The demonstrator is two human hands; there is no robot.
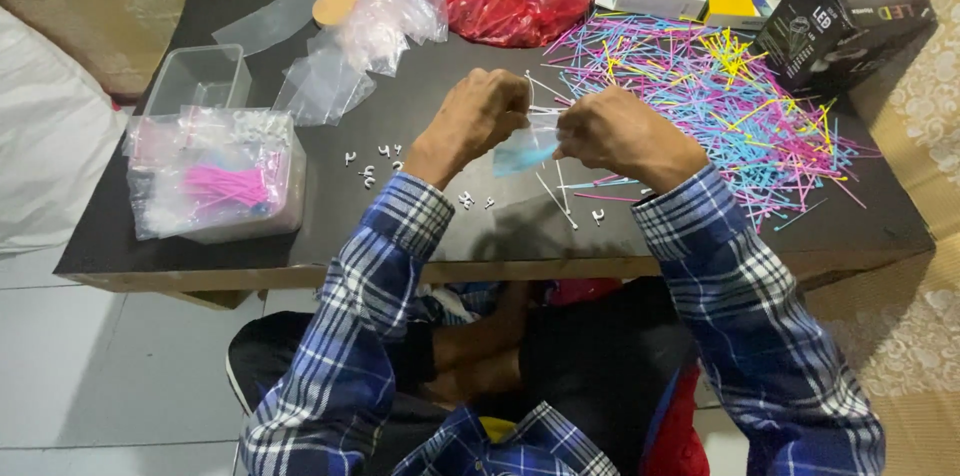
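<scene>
My left hand (478, 116) and right hand (612, 134) are curled, so my fingertips are hidden. They cover the top of the small clear bag (524, 148); its bluish contents are too blurred to identify. Small white pieces (372, 164) near the table's (300, 251) front edge: shape unresolvable. The black box (848, 21) overhangs the far right corner.

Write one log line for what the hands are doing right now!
left hand: pinching small clear bag | right hand: pinching same bag | bag: blue sticks inside | table: loose coloured sticks
</scene>
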